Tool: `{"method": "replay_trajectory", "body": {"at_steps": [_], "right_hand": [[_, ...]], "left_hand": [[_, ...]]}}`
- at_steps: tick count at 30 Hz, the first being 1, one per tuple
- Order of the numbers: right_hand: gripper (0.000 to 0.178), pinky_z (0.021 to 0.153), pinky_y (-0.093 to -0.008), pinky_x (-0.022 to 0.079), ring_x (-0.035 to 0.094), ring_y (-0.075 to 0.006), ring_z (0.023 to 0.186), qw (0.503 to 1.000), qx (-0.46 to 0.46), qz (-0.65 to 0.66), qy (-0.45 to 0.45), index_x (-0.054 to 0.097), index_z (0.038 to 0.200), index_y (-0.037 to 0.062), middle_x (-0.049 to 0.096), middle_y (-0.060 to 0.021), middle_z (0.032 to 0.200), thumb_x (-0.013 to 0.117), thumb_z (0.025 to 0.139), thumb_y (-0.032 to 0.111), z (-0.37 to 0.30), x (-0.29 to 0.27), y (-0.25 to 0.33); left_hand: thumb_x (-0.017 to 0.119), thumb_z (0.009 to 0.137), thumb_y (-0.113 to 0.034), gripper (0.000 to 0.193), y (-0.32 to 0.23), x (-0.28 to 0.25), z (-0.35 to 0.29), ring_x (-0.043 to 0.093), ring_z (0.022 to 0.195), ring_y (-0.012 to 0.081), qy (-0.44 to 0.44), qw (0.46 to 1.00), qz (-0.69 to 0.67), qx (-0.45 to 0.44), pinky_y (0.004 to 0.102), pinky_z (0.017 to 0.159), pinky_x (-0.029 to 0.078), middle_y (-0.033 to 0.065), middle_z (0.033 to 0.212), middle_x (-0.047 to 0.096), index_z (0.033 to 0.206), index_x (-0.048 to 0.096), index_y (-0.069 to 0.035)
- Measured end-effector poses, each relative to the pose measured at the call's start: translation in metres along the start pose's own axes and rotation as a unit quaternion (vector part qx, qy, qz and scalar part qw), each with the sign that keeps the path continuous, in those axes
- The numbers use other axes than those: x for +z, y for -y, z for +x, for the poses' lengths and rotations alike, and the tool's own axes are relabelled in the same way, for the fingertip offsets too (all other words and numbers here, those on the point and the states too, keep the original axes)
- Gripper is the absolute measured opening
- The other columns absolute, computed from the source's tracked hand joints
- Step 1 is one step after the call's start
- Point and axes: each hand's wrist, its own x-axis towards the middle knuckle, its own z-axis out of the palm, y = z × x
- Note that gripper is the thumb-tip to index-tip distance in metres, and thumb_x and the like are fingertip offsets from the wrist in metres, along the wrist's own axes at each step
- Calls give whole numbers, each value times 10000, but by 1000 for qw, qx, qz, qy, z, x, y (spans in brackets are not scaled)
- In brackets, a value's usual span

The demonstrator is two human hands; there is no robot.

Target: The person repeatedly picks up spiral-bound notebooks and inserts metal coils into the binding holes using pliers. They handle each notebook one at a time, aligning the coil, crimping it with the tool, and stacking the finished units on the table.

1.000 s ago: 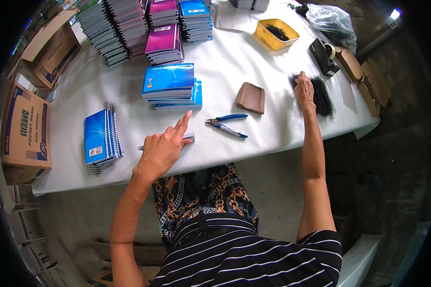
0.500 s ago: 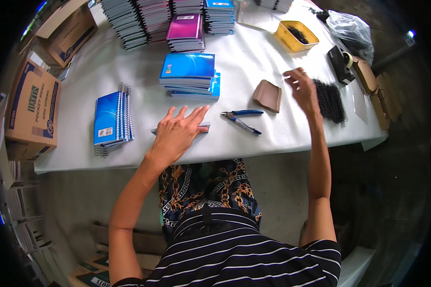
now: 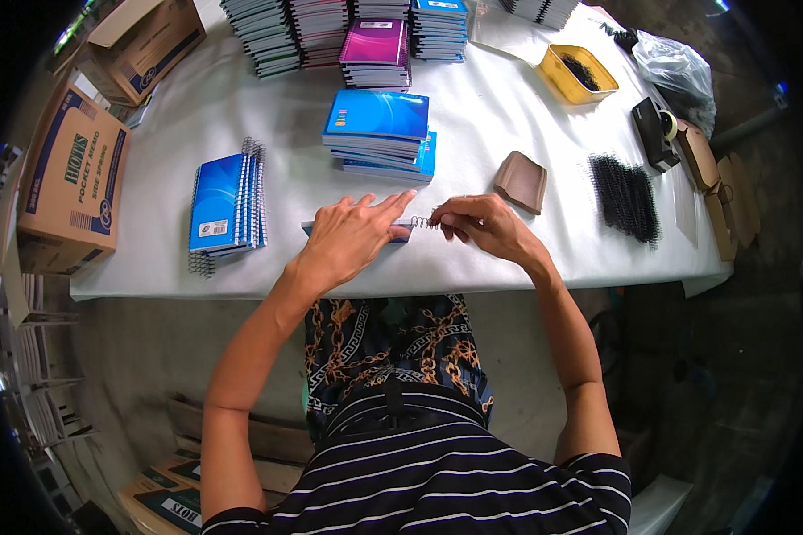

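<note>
The bench point(image 3: 152, 259) has a pale cover and carries a cardboard box point(image 3: 67, 178) at its left edge, a pile of blue notebooks point(image 3: 375, 120) beyond the hands and a heap of black coils point(image 3: 623, 201) to the right. The left hand point(image 3: 352, 236) lies over a single notebook point(image 3: 400, 234) near the front edge, fingers stretched forward; the palm hides how firmly they grip. The right hand point(image 3: 486, 227) has its fingers pinched on one end of a thin wire coil point(image 3: 420, 222), whose other end reaches the notebook's right end; whether it is inside the holes is too small to tell. From here, a slightly off-line push could make the coil miss a hole or bend, since the wire looks springy. If the left hand let the pages slip, the holes could fall out of line and jam it.
</note>
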Motion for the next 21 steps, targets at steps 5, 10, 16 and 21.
{"method": "replay_trajectory", "body": {"at_steps": [5,10,16,21], "right_hand": [[146,673,-364,470,609,-235,769,991,-39,-105,-70,604,1024,-3,622,-108,883,633,893,54,0,8,25],[153,706,-446,507,648,-342,811,979,-19,-193,-58,552,993,20,654,-153,910,613,909,133,-1,17,38],[169,752,-393,503,647,-291,872,994,-9,-108,27,637,1004,18,654,-150,922,665,842,57,-2,0,21],[583,987,-390,468,519,-332,1201,935,61,-339,-82,595,1222,92,522,-176,1315,823,689,152,-35,-85,-54]], "left_hand": [[624,902,-343,637,0,2,1,668,934,332,30,999,-1,-33,446,745,554,154,1096,665,1482,374,-255],[628,898,-365,676,-7,-1,2,671,966,308,22,999,-2,-35,443,727,559,116,1158,663,1499,325,-307],[558,944,-373,494,-7,-7,-1,696,762,267,54,998,19,28,418,628,567,-5,1150,670,1421,450,-307],[503,938,-477,500,-9,-18,-6,704,846,220,113,991,-20,60,395,671,576,-32,1225,661,1420,440,-361]]}}
